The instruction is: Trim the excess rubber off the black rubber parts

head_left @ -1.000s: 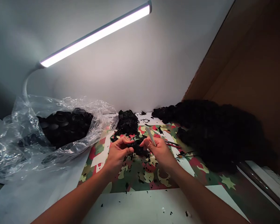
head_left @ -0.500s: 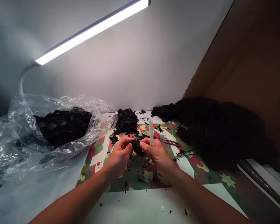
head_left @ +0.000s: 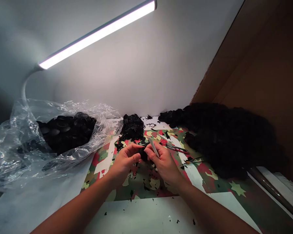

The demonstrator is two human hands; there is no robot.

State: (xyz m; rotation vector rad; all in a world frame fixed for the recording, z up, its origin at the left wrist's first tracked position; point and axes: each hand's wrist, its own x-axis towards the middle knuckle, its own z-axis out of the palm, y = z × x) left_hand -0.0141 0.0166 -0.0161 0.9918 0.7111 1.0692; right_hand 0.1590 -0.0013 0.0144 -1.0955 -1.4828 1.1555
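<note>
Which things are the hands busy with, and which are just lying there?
In use: left hand and right hand pinching a small black part; white stick in right hand.
Lying about: bag of black parts, black scrap heap, big black pile, red-handled tool.

Table (head_left: 146,216) (camouflage mat (head_left: 150,191), black scraps (head_left: 132,127)).

left hand (head_left: 123,161) + right hand (head_left: 164,162): pinch black part (head_left: 143,153) | right hand: white tool (head_left: 153,147) | camouflage mat (head_left: 146,185)

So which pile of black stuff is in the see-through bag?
The left pile of round black pieces sits inside the clear plastic bag. The small middle pile and the big right pile lie uncovered.
</note>
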